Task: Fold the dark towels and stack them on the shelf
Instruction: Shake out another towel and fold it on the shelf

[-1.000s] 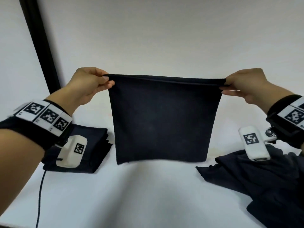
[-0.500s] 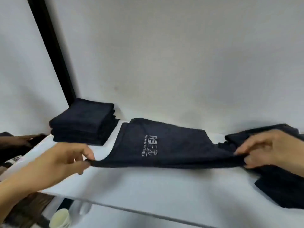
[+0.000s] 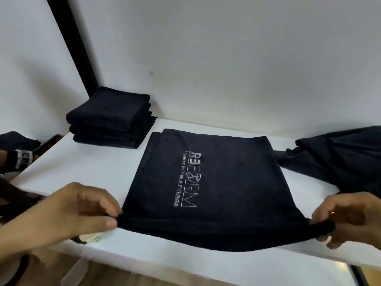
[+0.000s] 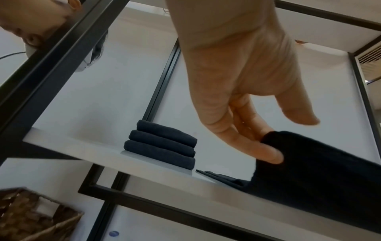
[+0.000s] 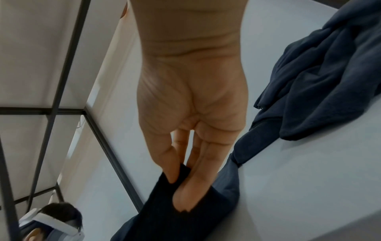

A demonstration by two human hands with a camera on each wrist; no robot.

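The white shelf (image 3: 103, 172) is the biggest thing here. A dark towel (image 3: 216, 182) with pale letters lies spread flat in the middle of it. Its far edge is near the back wall, and its near edge hangs a little past the front edge of the shelf.

At the right end of the shelf sits a messy heap of loose towels (image 3: 340, 157), and one bit of the heap touches the flat towel's far right corner. In the back left corner stands a neat stack of folded towels (image 3: 111, 118), just beside the flat towel but not touching it.

The left hand (image 3: 82, 211) pinches the near left corner of the flat towel between thumb and fingers. The right hand (image 3: 348, 217) pinches the near right corner the same way. The hands are far apart, so the near edge is pulled straight.

What could go wrong? If the hands lift or fold the towel, the touching heap may get dragged along and spoil the fold. If one hand lets go, the hanging edge could pull the towel off the front.
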